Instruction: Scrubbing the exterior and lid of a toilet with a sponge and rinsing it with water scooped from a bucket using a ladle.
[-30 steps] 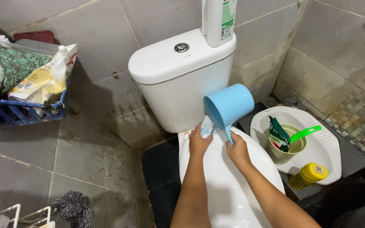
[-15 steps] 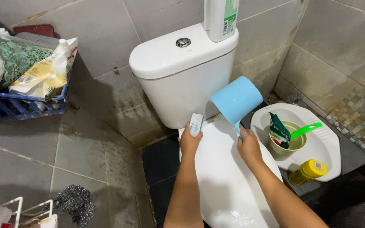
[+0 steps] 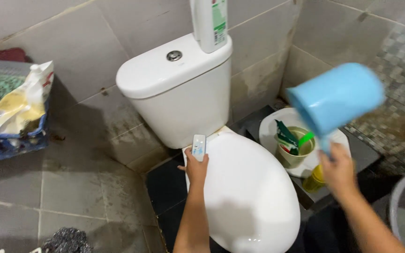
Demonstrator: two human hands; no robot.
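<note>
My left hand [image 3: 196,167] grips a small white and blue scrub brush [image 3: 198,146] against the back left edge of the closed white toilet lid [image 3: 244,187]. Off to the right, above the squat pan, my right hand [image 3: 339,171] holds a light blue plastic dipper [image 3: 336,97] by its handle, tilted with its bottom toward me. The white cistern [image 3: 174,89] stands behind the lid with a white and green bottle [image 3: 210,23] on top.
A white squat pan [image 3: 270,133] at the right holds a green cup with a green brush and a sachet [image 3: 292,143]; a yellow bottle [image 3: 314,178] lies beside it. A blue basket with packets [image 3: 12,126] hangs at left. A steel scourer [image 3: 64,241] lies on the floor. A bucket rim [image 3: 401,206] shows at right.
My right hand has swung the blue dipper away from the toilet lid to the right and up. My left hand stays at the lid's back edge with the brush. The view shifted right.
</note>
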